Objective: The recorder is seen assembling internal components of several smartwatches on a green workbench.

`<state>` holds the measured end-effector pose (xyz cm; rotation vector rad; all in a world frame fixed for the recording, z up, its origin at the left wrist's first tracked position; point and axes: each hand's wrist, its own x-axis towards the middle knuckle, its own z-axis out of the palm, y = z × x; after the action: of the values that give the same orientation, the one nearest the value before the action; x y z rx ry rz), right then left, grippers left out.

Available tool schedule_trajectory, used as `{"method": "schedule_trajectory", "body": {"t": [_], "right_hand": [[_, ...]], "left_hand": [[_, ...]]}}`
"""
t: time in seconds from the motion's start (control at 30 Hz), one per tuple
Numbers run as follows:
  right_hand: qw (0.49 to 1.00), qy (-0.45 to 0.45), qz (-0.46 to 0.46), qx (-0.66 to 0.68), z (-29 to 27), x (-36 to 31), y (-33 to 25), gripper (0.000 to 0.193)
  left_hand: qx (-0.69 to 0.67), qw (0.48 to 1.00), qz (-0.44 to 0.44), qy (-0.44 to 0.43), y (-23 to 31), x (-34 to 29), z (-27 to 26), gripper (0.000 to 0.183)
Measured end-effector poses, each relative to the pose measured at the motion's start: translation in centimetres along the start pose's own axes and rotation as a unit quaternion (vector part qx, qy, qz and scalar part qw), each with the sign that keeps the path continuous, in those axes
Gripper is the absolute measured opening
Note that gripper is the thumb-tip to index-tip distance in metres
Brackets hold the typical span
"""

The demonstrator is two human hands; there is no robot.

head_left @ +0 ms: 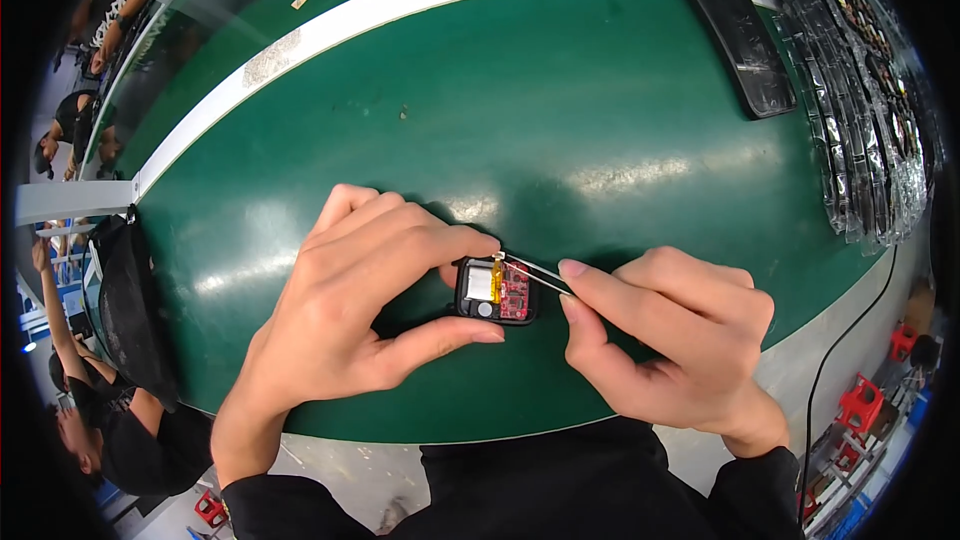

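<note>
Square black casing (495, 292), red board, metal tweezers (533, 271)

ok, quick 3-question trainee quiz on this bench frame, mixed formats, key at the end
1. True or false: the left hand steadies the small black housing on the green belt.
2. What does the right hand hold? A) screwdriver B) tweezers C) brush
3. Fill in: the tool's tips meet the housing at its upper ____ part, by the yellow strip.

Key: 1 true; 2 B; 3 middle.
</note>
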<state>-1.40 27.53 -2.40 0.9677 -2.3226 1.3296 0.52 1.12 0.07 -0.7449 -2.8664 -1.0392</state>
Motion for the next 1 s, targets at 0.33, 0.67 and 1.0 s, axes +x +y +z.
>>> {"method": "schedule_trajectory", "body": {"t": [0.33,0.67,1.0], "right_hand": [[0.999,-0.003,-0.033,-0.017,0.6,0.0,0.0,0.029],[0.986,-0.102,0.101,0.088,-1.3,0.5,-0.3,0.022],[0.989,-0.093,0.075,0.093,-0.7,0.3,0.0,0.022]], "left_hand": [[0.003,1.000,0.002,-0.007,-0.3,-0.1,-0.3,0.059],[-0.058,0.995,0.041,-0.063,-2.1,0.0,-1.2,0.061],[-0.053,0.996,0.044,-0.065,-2.0,0.1,-1.2,0.060]]}}
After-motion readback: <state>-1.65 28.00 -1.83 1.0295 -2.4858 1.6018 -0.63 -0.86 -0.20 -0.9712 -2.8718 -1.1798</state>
